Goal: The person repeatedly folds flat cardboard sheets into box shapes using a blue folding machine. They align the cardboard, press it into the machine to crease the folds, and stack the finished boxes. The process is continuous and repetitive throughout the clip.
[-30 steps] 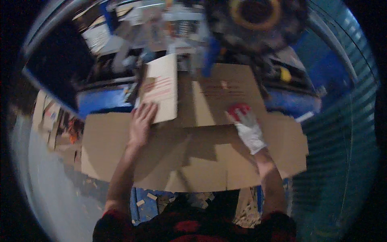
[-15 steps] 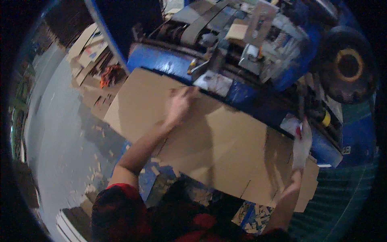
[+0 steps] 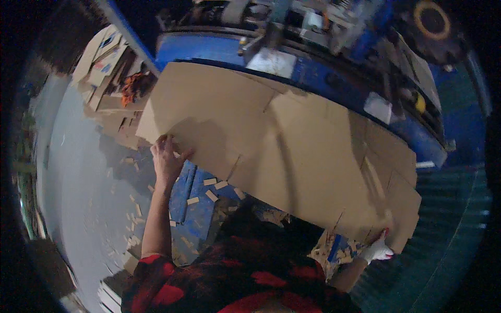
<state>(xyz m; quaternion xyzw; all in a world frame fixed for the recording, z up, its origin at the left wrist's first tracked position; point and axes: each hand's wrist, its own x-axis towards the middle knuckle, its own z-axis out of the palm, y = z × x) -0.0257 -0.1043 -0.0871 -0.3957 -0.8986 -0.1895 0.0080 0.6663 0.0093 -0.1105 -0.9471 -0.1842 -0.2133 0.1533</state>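
Observation:
A large flat brown cardboard sheet (image 3: 318,151) lies tilted across the middle, with slits along its edges. Its far edge lies along the blue machine (image 3: 209,50). My left hand (image 3: 169,159), bare, is at the near left edge, fingers and thumb spread apart over the board. My right hand (image 3: 378,250), in a white glove with red at the fingertips, grips the near edge close to the right end. Part of its fingers is hidden by the board.
Stacked cardboard pieces (image 3: 99,73) with an orange bundle (image 3: 134,87) stand at the left. Small cardboard offcuts (image 3: 211,195) litter the floor and a blue surface below the sheet. A dark wheel (image 3: 432,23) is at the upper right, green ribbed material (image 3: 443,219) at the right.
Both hands have come back from the sheet's far edge to its near edge, the left one also going leftward. The view has shifted, so the machine sits higher in the picture.

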